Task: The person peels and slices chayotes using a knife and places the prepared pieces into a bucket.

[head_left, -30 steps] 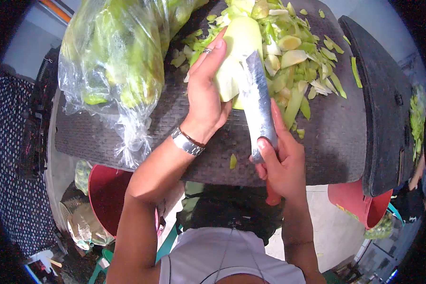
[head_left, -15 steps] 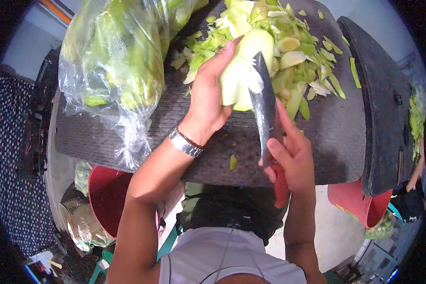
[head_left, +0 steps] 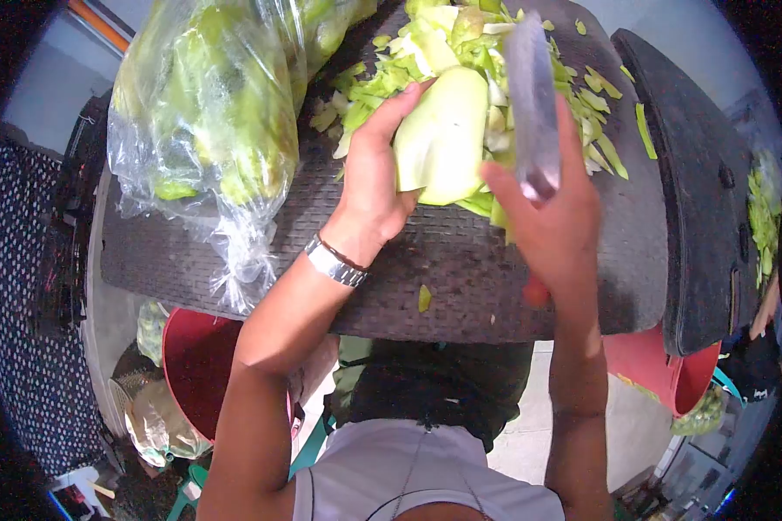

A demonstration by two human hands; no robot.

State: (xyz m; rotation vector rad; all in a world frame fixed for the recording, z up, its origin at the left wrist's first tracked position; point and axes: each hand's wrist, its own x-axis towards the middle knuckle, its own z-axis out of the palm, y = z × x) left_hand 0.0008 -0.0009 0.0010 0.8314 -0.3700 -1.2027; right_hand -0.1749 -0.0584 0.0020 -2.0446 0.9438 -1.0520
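Observation:
My left hand (head_left: 378,169) wraps round the left side of a large, oval, pale green peeled fruit (head_left: 452,139) and holds it above the table. I cannot tell which fruit it is. My right hand (head_left: 552,213) grips a knife (head_left: 533,95) by its red handle, mostly hidden in the palm. The broad blade points away from me, just right of the fruit and apart from it. Under and behind the fruit lies a heap of green peelings (head_left: 426,43).
A knotted clear plastic bag (head_left: 243,217) of green fruit lies at left on the dark woven-pattern table (head_left: 365,304). A black panel (head_left: 695,200) stands along the right edge. Red buckets (head_left: 195,365) sit below the table on both sides.
The knife has lifted off the fruit and moved right and away from me, its blade now upright in view. The fruit has shifted slightly left, still in my left hand.

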